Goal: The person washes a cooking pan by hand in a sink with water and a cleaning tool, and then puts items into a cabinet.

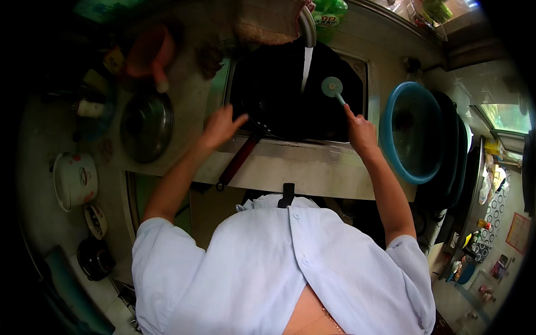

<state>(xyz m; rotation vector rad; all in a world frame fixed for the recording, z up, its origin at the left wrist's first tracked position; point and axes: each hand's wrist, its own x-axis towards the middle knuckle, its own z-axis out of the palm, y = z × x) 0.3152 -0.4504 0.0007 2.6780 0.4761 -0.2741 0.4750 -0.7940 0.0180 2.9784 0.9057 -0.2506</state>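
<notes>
Water (pixel 307 69) runs from a curved metal faucet (pixel 309 27) into a sink whose metal rim (pixel 366 79) frames a very dark interior. In my right hand (pixel 362 130) is the thin handle of a pale blue-green round-headed brush (pixel 332 86), held over the sink's right side. My left hand (pixel 222 127) is at the left front edge with thumb and fingers spread, holding nothing. Just below it, a dark red pan handle (pixel 238 161) sticks out over the counter's front. The pan's body (pixel 261 121) lies in the sink and is mostly lost in shadow.
A glass pot lid (pixel 146 127) and a red dipper (pixel 151 52) are on the left. To the right, a blue plastic basin (pixel 389 134) leans on its side. Behind the faucet stands a green detergent bottle (pixel 329 17), next to a hanging cloth (pixel 268 23). A white rice cooker (pixel 77 181) is far left.
</notes>
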